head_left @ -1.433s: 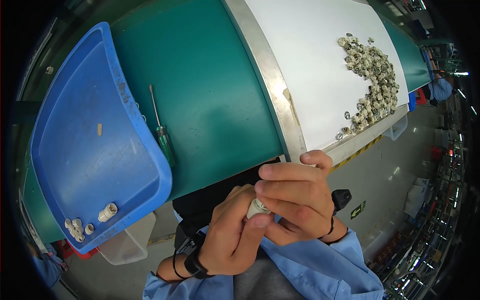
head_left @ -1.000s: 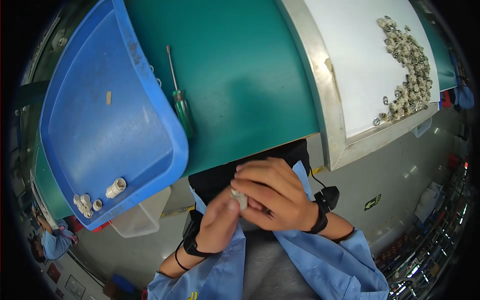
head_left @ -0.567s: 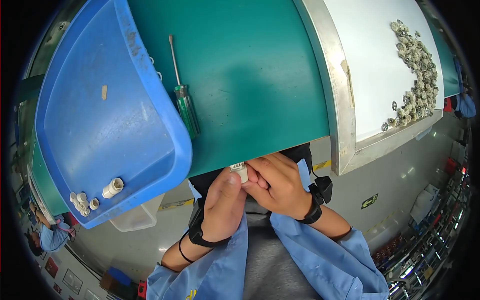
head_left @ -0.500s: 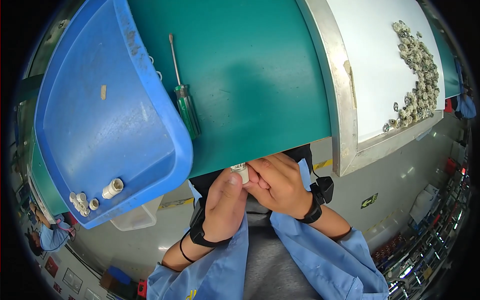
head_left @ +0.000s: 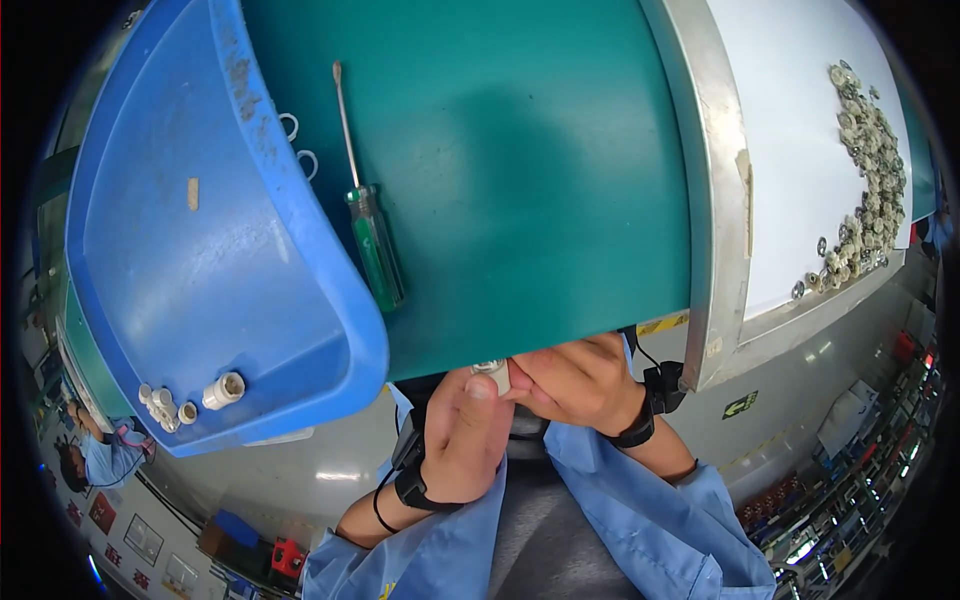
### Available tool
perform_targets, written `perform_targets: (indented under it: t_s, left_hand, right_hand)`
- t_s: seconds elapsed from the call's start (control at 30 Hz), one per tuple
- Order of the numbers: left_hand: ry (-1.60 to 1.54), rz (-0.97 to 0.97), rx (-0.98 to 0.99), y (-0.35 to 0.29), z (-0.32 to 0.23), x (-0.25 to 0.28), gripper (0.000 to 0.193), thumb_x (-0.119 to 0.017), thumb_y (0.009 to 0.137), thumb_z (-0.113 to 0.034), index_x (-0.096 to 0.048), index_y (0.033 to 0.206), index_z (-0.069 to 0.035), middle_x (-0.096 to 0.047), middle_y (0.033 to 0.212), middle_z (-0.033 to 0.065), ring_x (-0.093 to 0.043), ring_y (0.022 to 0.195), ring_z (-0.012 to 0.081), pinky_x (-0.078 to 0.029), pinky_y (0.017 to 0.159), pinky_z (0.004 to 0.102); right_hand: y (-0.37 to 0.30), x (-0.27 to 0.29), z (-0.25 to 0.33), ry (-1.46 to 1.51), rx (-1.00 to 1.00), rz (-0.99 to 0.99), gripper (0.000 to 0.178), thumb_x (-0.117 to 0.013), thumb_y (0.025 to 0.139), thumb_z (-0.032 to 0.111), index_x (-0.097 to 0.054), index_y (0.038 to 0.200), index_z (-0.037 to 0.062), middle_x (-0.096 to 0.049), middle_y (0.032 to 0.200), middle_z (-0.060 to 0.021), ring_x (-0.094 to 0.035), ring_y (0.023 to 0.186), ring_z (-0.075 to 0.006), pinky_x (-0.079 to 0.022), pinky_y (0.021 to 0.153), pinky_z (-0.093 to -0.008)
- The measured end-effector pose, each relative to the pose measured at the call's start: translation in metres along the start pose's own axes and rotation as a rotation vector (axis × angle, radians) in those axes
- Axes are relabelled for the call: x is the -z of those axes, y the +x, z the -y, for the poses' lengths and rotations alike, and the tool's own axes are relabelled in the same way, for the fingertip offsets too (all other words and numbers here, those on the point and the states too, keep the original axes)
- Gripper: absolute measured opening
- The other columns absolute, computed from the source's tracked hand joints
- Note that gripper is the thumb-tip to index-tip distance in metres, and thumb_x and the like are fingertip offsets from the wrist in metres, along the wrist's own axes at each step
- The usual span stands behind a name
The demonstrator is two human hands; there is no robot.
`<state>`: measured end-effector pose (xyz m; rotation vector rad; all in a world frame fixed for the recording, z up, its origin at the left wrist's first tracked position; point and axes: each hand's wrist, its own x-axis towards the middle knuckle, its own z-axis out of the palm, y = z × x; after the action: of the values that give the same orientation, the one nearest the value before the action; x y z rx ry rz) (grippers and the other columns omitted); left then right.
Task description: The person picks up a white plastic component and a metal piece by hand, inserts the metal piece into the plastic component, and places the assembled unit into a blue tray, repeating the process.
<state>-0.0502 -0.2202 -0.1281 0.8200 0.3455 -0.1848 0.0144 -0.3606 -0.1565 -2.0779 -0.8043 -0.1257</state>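
At the front edge of the green table, my left hand (head_left: 465, 430) grips a small white cylindrical fitting (head_left: 492, 376) between thumb and fingers. Metal shows in its far end, which looks like a lamp holder's. Right beside it, my right hand (head_left: 580, 385) is closed, its thumb and fingertips pinched against the side of the fitting. The fingers partly cover the piece, and I cannot make out whether anything else sits in the pinch. Beyond the left hand lies a screwdriver (head_left: 373, 245) with a green handle, its tip pointing away from me.
A blue tray (head_left: 368, 350) on the left holds a larger white fitting (head_left: 223, 391) and several small white pieces (head_left: 160, 405). White rings (head_left: 307, 164) lie beside it. Right of the table (head_left: 540, 200), a metal-framed white surface (head_left: 765, 200) carries a heap of small metal-and-white parts (head_left: 872, 190).
My view has shifted, so table and hands sit slightly lower in the picture. Both hands still hold the fitting, and more of the rings beside the tray shows.
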Motion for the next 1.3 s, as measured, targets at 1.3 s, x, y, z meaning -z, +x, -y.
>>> perform_targets:
  t_s: [1.3]
  left_hand:
    - [1.072, 0.389, -0.423, 0.035, -0.177, -0.075, 0.024, -0.061, 0.093, -0.011, -0.062, 0.11, 0.006, -0.068, 0.103, 0.0141, -0.063, 0.094, 0.019, -0.05, 0.083, 0.0327]
  right_hand:
    - [0.007, 0.173, 0.02, 0.072, 0.33, -0.118, 0.026, -0.078, 0.08, 0.012, -0.07, 0.102, 0.0017, -0.073, 0.093, -0.0102, -0.067, 0.075, -0.0243, -0.05, 0.068, -0.035]
